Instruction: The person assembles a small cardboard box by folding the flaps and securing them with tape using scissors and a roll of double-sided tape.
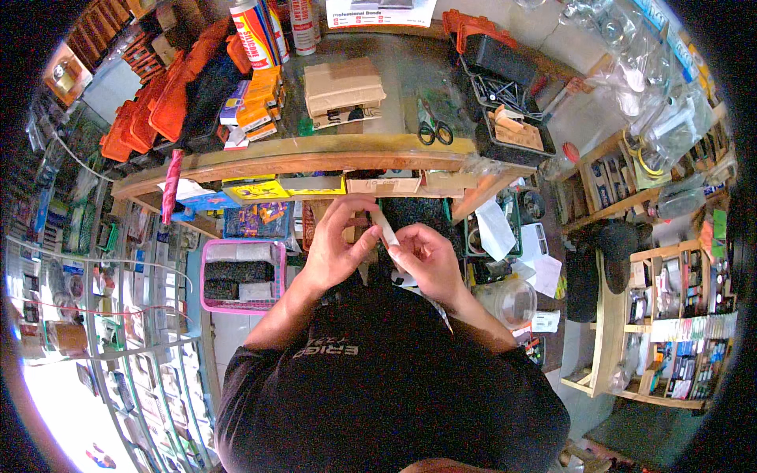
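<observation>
In front of my chest, just below the counter's front edge, both hands meet at a narrow pale strip-like piece; its exact kind I cannot make out. My left hand curls around its upper end, the thumb and fingers pinching it. From the other side, my right hand grips the lower end with the thumb laid against it and the fingers bent. The piece is tilted, its top leaning left. Fingers cover part of it.
Beyond my hands runs a wooden-edged glass counter. On it are folded cardboard, black scissors, stacked orange boxes and a black bin. A pink basket of packets stands at left; a wooden shelf at right.
</observation>
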Motion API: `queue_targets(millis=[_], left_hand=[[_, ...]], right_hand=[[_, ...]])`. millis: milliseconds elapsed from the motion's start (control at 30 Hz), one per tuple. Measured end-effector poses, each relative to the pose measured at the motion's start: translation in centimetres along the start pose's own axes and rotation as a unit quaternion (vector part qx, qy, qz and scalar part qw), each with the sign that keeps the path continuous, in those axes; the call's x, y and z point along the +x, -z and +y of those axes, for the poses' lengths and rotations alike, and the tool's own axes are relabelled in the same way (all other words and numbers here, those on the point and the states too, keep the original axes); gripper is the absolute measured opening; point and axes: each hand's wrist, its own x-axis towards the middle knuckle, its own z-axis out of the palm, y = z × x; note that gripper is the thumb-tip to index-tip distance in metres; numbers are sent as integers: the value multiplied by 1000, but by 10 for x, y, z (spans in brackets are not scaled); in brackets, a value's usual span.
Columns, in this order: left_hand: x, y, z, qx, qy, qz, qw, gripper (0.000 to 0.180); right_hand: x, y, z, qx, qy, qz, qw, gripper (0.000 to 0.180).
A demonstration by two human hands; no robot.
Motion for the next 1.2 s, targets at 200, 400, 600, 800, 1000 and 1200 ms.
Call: queue_targets(millis=[200, 400, 600, 800, 1000, 1200], left_hand=[[-10, -1, -7, -47, 46, -17, 998, 27], [-16, 0, -3, -142, 133, -2, 981, 17], [-20, 6, -3, -160, 146, 17, 976, 14], [-21, 13, 0, -104, 186, 30, 977, 11], [-22, 16, 0, -15, 167, 41, 985, 13], [-23, 14, 2, 17, 154, 24, 988, 12]], right_hand=[[-1, -7, 6, 4, 1, 3, 1000, 19], [-3, -8, 2, -95, 1, -32, 995, 18], [-1, -13, 6, -90, 12, -26, 996, 23], [4, -15, 5, -77, 18, -61, 995, 23], [5, -18, -3, -100, -18, -95, 990, 20], [2, -18, 0, -127, 5, -108, 986, 19]])
